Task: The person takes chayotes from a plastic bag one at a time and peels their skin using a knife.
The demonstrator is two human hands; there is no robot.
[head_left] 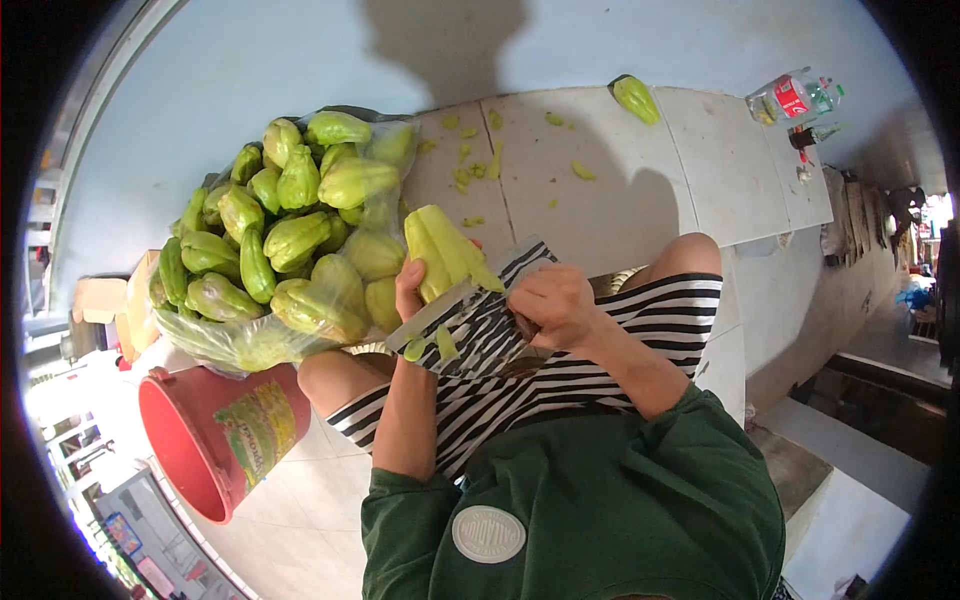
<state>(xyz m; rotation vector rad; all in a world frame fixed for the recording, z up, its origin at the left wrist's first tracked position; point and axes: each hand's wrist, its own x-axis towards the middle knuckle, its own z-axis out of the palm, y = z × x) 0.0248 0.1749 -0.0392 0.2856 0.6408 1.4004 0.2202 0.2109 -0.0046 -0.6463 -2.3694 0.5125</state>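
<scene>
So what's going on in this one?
A person's left hand holds a partly peeled chayote; their right hand grips a wide-bladed knife right by it. Bits of peel lie on the blade, and more are scattered over the tiles. A full plastic bag of chayotes stands to the left; another chayote lies alone.

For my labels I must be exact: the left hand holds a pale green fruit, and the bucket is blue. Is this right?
The colour is wrong: the head view shows a red bucket. The left hand holds a pale green fruit.
</scene>
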